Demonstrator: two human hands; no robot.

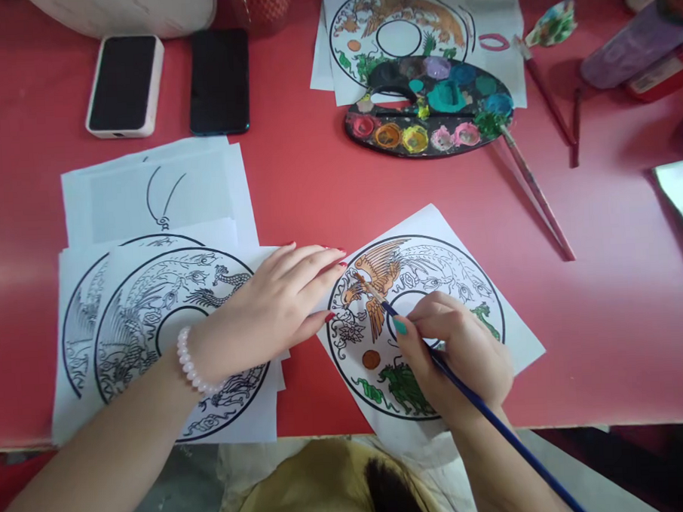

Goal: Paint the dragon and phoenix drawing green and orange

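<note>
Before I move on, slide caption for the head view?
Right hand holds a blue paintbrush at an orange bird; palette lies beyond.

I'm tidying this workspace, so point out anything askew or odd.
The paint palette overlaps a partly colored sheet, covering part of its design. A pink loop marks that sheet's margin, outside the printed circle, so it looks stray.

Blue paintbrush [472, 396] in right hand [464, 345] at partly coloured drawing [374, 331]
</note>
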